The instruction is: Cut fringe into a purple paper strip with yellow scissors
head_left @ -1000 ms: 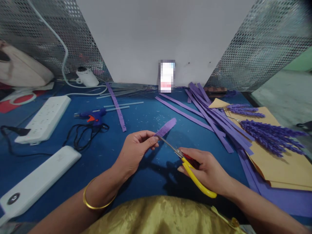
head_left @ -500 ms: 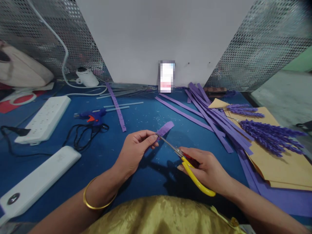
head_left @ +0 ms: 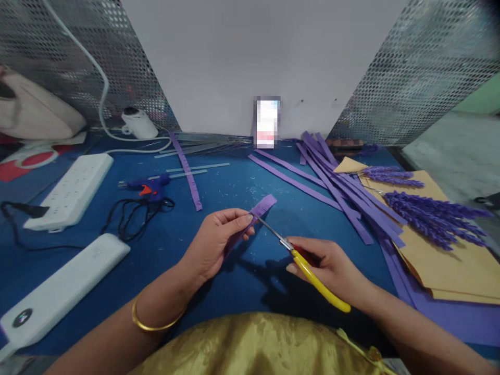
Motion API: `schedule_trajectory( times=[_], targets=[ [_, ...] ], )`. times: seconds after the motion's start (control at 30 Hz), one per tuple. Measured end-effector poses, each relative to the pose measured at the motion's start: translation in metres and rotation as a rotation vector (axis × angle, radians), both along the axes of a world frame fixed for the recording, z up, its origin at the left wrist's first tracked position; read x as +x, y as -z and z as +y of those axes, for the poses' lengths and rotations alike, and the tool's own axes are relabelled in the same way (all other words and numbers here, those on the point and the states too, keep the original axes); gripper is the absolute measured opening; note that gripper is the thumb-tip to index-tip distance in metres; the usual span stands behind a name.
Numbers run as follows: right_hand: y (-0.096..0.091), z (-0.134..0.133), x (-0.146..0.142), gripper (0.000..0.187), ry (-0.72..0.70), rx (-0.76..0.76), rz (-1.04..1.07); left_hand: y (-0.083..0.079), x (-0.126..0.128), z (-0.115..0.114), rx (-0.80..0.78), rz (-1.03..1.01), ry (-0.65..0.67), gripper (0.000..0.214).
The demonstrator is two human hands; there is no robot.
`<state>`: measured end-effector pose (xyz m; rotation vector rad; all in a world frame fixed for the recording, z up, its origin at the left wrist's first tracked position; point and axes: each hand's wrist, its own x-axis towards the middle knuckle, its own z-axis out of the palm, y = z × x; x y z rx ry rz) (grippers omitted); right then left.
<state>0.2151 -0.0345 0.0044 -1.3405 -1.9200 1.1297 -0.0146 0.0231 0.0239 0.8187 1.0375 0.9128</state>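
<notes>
Between the thumb and fingers of my left hand (head_left: 219, 239) is pinched a purple paper strip (head_left: 266, 204), its free end pointing up and to the right with fine cuts along it. My right hand (head_left: 328, 263) grips yellow-handled scissors (head_left: 318, 281). Their blades reach left to the strip, the tips beside my left thumb; whether the blades are fully closed I cannot make out. Part of the strip hangs below my left fingers, partly hidden by the hand. Another fringed purple strip (head_left: 188, 174) lies on the blue table (head_left: 164, 281) beyond my left hand.
Left of my hands are a blue glue gun (head_left: 150, 186) with a coiled cord, a power strip (head_left: 72, 190) and a long white device (head_left: 64, 286). Purple strips (head_left: 332, 182), lavender-like flowers (head_left: 429, 219) and brown paper (head_left: 464, 271) lie right. A phone (head_left: 266, 122) leans at the back.
The scissors' handles have shifted slightly right and come closer together. The strip has tilted a little, and more of it shows under my left hand.
</notes>
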Motion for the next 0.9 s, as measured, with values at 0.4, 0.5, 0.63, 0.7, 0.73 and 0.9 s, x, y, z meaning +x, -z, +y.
schedule_trajectory(
  times=[0.4,0.5,0.63,0.7,0.73,0.9],
  targets=[
    [-0.0011,-0.0011,0.0024,0.044,0.043,0.156,-0.191,0.0016,-0.0001,-0.0008,0.146,0.154,-0.062,0.01],
    [-0.0022,-0.0018,0.0022,0.045,0.036,0.164,-0.208,0.0021,-0.0001,-0.0014,0.146,0.163,-0.049,0.01],
    [-0.003,-0.0025,0.0023,0.04,0.028,0.14,-0.179,0.0013,0.0002,-0.0019,0.16,0.187,-0.045,0.01],
    [-0.0036,-0.0024,0.0024,0.037,0.026,0.136,-0.158,0.0006,0.0005,-0.0017,0.171,0.195,-0.048,0.01],
    [-0.004,-0.0021,0.0023,0.035,0.022,0.133,-0.15,0.0003,0.0006,-0.0016,0.176,0.198,-0.05,0.01],
    [-0.005,-0.001,0.0018,0.029,-0.005,0.133,-0.134,0.0001,0.0003,-0.0011,0.186,0.196,-0.049,0.011]
  ],
)
